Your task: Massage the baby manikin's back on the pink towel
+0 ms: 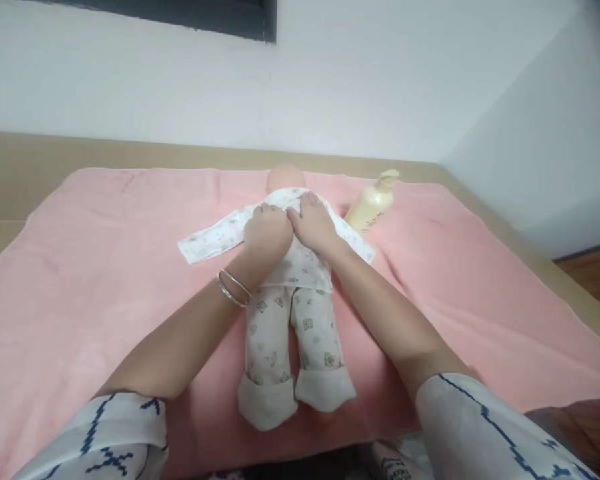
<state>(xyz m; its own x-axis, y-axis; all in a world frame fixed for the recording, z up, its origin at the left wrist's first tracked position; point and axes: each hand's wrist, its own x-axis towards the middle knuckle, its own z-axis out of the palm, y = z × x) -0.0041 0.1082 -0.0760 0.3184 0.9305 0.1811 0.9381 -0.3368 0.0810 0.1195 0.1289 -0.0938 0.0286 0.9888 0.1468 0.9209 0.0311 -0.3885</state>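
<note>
A baby doll (286, 179) lies stretched out on a pink blanket (130, 280), its bald head pointing away from me. It wears a white printed shirt (305, 267) and matching trousers (270, 333) with rolled cuffs. My left hand (269, 232) is closed over the upper middle of the shirt, its fingertips hidden beneath it. Right beside it, my right hand (313, 223) pinches at the shirt fabric below the neck, thumb towards the left hand. Both shirt sleeves spread out sideways. What exactly lies between the fingers is hidden.
A pale yellow pump bottle (373, 203) leans at a tilt to the right of the doll, close to the right sleeve. The blanket covers a tan surface (180, 150) that runs up to a white wall (330, 87). A dark frame (205, 13) hangs above.
</note>
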